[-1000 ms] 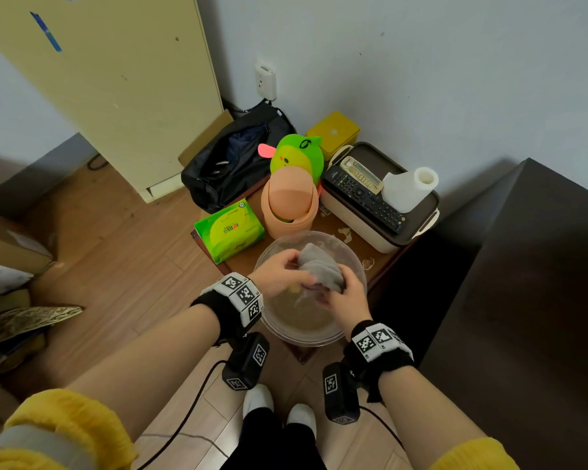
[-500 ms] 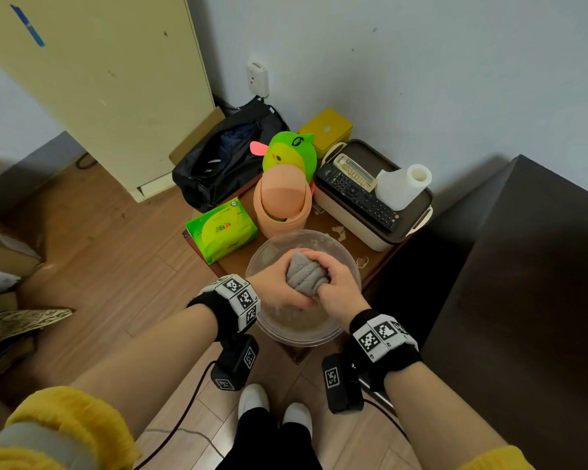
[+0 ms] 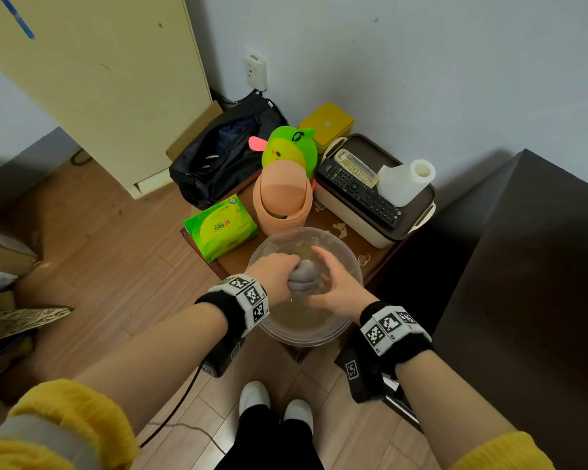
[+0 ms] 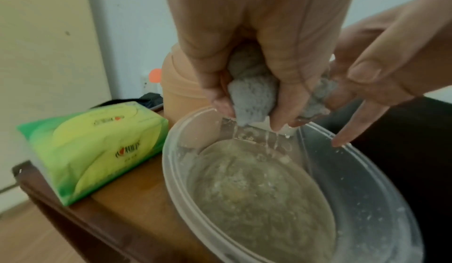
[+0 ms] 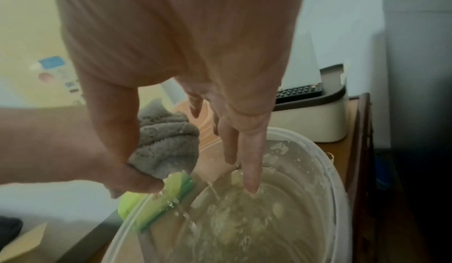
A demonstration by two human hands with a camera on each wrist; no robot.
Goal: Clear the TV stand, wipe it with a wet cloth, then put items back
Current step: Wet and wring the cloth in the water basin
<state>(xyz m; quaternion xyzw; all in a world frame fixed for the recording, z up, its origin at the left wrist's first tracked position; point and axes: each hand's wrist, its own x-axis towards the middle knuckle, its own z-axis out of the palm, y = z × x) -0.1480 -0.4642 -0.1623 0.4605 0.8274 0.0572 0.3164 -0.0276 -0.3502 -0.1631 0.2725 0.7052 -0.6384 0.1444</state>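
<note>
A wadded grey cloth (image 3: 302, 279) hangs over a clear plastic bowl (image 3: 319, 337) of murky water on a small wooden table (image 3: 238, 262). My left hand (image 3: 274, 276) grips the cloth (image 4: 252, 98) in a fist, and water drips from it into the bowl (image 4: 176, 170). My right hand (image 3: 336, 290) is just right of the cloth with its fingers spread and straight. In the right wrist view the right hand (image 5: 220, 73) points down toward the water, next to the cloth (image 5: 166, 141). It holds nothing.
Behind the bowl on the table stand a green tissue pack (image 3: 219, 225), a peach swing-lid bin (image 3: 282, 205), a green plush toy (image 3: 289, 147), and a cream box bearing remotes (image 3: 357, 184) and a paper roll (image 3: 404, 181). A dark-topped unit (image 3: 523, 283) stands right.
Both hands were wringing the cloth together. Now the right hand has let go and opened, while the left keeps squeezing it over the bowl.
</note>
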